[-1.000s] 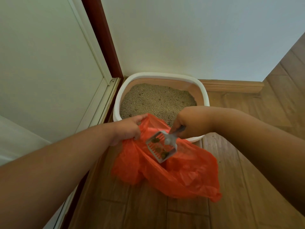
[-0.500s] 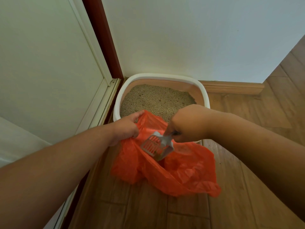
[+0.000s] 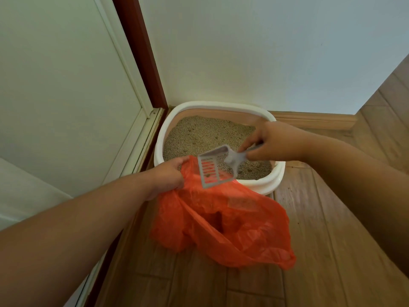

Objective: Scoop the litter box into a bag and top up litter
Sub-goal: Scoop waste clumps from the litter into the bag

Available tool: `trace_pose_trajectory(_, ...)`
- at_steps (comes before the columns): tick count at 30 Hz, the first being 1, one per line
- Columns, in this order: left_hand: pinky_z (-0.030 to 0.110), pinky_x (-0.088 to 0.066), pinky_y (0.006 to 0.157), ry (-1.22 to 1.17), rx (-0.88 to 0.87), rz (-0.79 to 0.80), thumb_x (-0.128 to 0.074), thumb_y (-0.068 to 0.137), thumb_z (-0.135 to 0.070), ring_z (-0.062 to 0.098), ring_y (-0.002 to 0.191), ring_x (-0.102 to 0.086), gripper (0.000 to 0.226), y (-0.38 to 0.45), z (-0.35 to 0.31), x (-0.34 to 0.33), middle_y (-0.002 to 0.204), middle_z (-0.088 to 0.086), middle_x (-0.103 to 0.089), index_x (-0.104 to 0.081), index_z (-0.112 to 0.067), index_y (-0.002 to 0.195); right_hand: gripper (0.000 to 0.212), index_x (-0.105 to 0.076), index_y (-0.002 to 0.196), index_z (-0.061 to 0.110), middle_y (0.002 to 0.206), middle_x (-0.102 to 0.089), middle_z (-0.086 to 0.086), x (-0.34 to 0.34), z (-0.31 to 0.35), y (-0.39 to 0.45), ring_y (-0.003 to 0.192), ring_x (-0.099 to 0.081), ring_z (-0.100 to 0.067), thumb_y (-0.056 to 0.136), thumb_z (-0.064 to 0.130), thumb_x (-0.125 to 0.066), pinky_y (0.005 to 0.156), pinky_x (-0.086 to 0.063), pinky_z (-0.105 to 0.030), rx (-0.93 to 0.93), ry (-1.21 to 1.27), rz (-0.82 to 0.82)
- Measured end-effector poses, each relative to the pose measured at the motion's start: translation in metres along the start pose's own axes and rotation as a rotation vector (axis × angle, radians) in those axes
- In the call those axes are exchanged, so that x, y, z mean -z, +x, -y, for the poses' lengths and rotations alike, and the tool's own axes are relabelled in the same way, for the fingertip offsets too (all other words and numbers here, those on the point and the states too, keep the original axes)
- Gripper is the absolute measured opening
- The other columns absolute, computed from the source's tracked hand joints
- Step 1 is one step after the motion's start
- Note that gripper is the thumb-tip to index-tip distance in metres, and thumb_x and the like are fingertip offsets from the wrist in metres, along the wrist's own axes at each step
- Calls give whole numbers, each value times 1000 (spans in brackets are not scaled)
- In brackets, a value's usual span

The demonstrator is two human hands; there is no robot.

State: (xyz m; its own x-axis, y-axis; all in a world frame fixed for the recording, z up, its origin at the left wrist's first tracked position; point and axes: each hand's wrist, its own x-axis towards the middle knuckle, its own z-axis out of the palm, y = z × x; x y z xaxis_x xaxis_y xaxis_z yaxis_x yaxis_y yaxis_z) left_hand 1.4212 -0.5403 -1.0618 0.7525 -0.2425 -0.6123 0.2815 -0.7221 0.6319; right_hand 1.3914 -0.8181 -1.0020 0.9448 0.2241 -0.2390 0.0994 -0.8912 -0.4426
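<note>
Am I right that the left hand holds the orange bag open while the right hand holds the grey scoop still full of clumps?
Not quite: in the head view the scoop is empty. Otherwise yes: the left hand grips the orange bag, and the right hand holds the scoop.

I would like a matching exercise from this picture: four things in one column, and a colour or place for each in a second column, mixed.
Things:
1. scoop
2. bag
3. litter box
4. left hand

Descriptions:
A. orange, lying on the wood floor
B. white rim, in the corner by the wall
C. grips the bag's edge
D. grey, slotted, held by the right hand

Pairs: 1-D, 2-A, 3-B, 4-C
</note>
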Motion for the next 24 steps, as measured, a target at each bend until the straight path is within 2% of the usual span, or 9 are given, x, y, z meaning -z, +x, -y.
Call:
trace_pose_trajectory(2, 41, -62, 65, 14, 6, 4, -50, 80, 15, 30, 85, -71, 98, -1, 0, 1, 106, 3, -61, -31, -42, 157, 24, -79, 108, 39, 75, -72, 8, 0, -8, -1, 74, -67, -13, 87, 31, -73, 67, -51, -27, -18, 59, -29)
trace_pose_trajectory(7, 32, -58, 49, -20, -13, -16, -48, 81, 17, 26, 72, -70, 94, -1, -2, -2, 104, 8, -66, -33, -37, 156, 29, -74, 113, 48, 85, -74, 19, -20, 4, -2, 77, -65, -1, 88, 36, -69, 70, -51, -17, 146, -136, 115)
trace_pose_trajectory(9, 26, -52, 44, -27, -23, -13, -49, 82, 17, 24, 72, -69, 92, 0, -3, -4, 104, 7, -66, -34, -35, 156, 29, -73, 113, 50, 92, -76, 18, -28, 10, 1, 82, -68, -4, 87, 37, -68, 78, -56, -29, 188, -124, 145)
trace_pose_trajectory(11, 25, -52, 46, -27, -32, -4, -48, 82, 16, 23, 74, -69, 92, 1, -4, -6, 106, 8, -68, -34, -35, 157, 29, -74, 116, 47, 98, -76, 19, -32, 15, 3, 87, -68, -6, 90, 36, -67, 80, -56, -33, 223, -213, 198)
trace_pose_trajectory(14, 24, -50, 44, -18, -32, -5, -48, 80, 17, 22, 69, -68, 94, 3, -5, -6, 108, 9, -67, -35, -38, 156, 32, -72, 121, 45, 103, -75, 17, -36, 22, 3, 87, -65, -9, 93, 34, -61, 76, -55, -31, 270, -375, 227)
trace_pose_trajectory(19, 23, -46, 41, -17, -38, -16, -47, 80, 17, 18, 59, -64, 93, 2, -5, -5, 102, 9, -66, -37, -38, 155, 31, -73, 121, 40, 103, -76, 16, -41, 30, 2, 65, -52, 0, 95, 28, -62, 61, -39, -17, 315, -301, 279)
trace_pose_trajectory(20, 22, -46, 41, -19, -38, -18, -47, 80, 17, 17, 58, -63, 93, 2, -5, -5, 101, 8, -65, -38, -37, 155, 29, -74, 120, 39, 103, -76, 16, -40, 30, 2, 67, -54, 0, 96, 28, -62, 64, -41, -16, 320, -274, 279)
trace_pose_trajectory(22, 23, -48, 43, -20, -30, -17, -47, 80, 17, 19, 61, -65, 93, 1, -5, -6, 103, 6, -65, -38, -37, 154, 27, -74, 120, 39, 104, -76, 16, -40, 29, 3, 77, -61, -4, 98, 30, -61, 72, -50, -25, 324, -308, 279)
trace_pose_trajectory(24, 23, -49, 44, -22, -34, -14, -47, 80, 17, 18, 61, -66, 92, 1, -6, -6, 101, 5, -65, -39, -38, 154, 29, -73, 122, 38, 107, -76, 17, -41, 28, 2, 86, -65, -8, 99, 30, -59, 74, -51, -25, 336, -332, 252)
